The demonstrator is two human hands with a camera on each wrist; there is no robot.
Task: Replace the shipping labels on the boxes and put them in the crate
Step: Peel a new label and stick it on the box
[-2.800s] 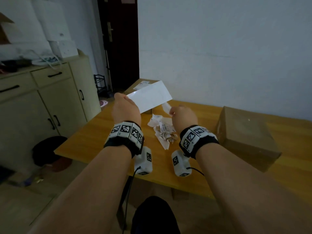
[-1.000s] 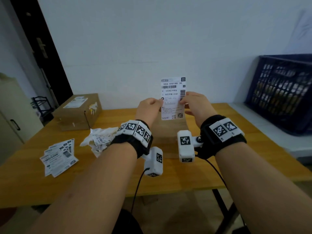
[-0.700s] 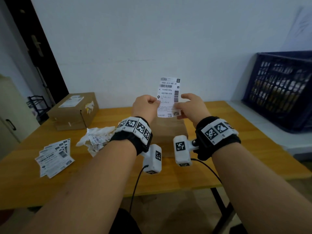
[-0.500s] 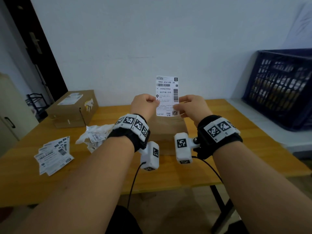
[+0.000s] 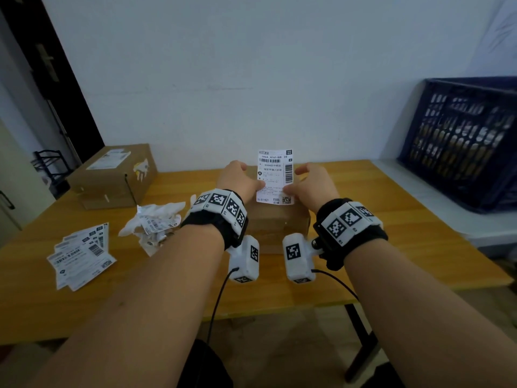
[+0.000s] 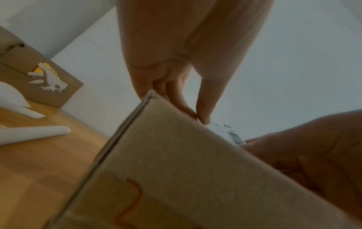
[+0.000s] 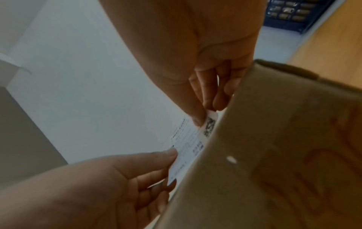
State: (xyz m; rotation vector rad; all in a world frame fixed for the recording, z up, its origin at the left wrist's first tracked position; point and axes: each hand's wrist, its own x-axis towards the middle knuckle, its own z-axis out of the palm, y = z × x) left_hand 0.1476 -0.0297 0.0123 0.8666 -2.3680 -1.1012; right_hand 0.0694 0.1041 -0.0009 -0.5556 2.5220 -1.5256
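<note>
A white shipping label (image 5: 275, 177) with barcodes is held upright just above a small brown cardboard box (image 5: 277, 222) in the middle of the table. My left hand (image 5: 241, 179) pinches the label's left edge and my right hand (image 5: 311, 182) pinches its lower right corner. In the right wrist view the thumb and fingers (image 7: 197, 119) pinch the label (image 7: 188, 142) at its QR code, close over the box (image 7: 274, 155). The left wrist view shows the box's side (image 6: 186, 178) and a sliver of the label (image 6: 229, 134). A dark blue crate (image 5: 461, 141) stands at the right.
A second, larger cardboard box (image 5: 114, 175) with an old label sits at the back left of the wooden table (image 5: 391, 219). Crumpled peeled label paper (image 5: 152, 224) lies left of my left wrist. A fan of fresh labels (image 5: 81, 254) lies near the left front edge.
Both hands have lowered the label from chest height down to the top of the small box. The other fingers of both hands have spread out.
</note>
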